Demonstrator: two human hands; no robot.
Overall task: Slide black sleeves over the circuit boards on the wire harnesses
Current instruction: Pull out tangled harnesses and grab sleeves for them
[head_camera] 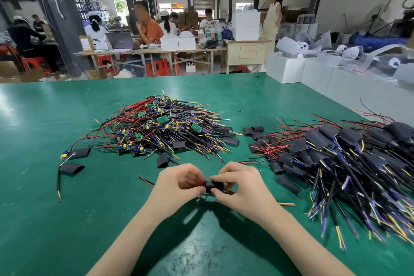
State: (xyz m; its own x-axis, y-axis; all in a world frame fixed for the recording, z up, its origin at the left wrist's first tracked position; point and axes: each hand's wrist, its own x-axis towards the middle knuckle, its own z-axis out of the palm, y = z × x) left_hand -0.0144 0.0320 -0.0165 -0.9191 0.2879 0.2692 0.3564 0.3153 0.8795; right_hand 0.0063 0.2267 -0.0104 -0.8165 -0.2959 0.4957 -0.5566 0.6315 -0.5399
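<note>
Both grips, left hand (pixel 179 182) and right hand (pixel 240 182), pinch black sleeve (pixel 210 186); board inside hidden.

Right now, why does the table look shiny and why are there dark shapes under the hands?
In the head view, overhead light makes pale glare on the green table; the left hand and right hand cast dark shadows toward the camera; the wide lens bends the edges; faces behind are blurred.

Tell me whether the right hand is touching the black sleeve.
Touching: the head view shows the right hand pinching the short black sleeve, fingers on it.
</note>
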